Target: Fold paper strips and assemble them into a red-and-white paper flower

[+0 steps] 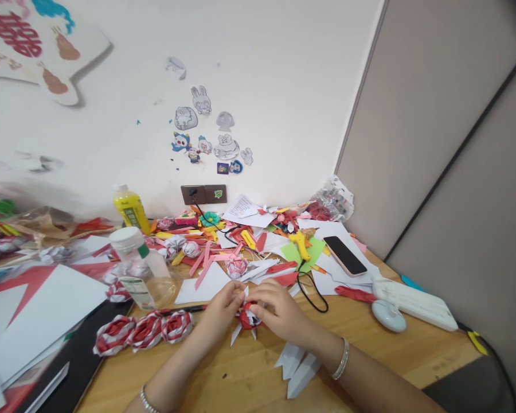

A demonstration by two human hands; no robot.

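Note:
My left hand (229, 304) and my right hand (279, 307) meet over the wooden table, both with bent fingers closed on a red-and-white paper flower (250, 316). Pointed white strips stick out below the flower. Fingers cover much of it, so its full shape is hidden. Left of my left hand lie several red-and-white paper rosettes (146, 330) in a row. Below my right wrist rest folded white paper strips (300, 370) with notched ends. Just beyond my hands sits a pink-and-white paper rose (236, 265).
A clear jar (140, 258) and a yellow bottle (131, 207) stand at the left. A yellow glue gun (301, 245) lies on green paper, its cord looping nearby. To the right are a phone (344, 256), a white mouse (389, 316) and a white power strip (419, 303). Paper scraps line the wall.

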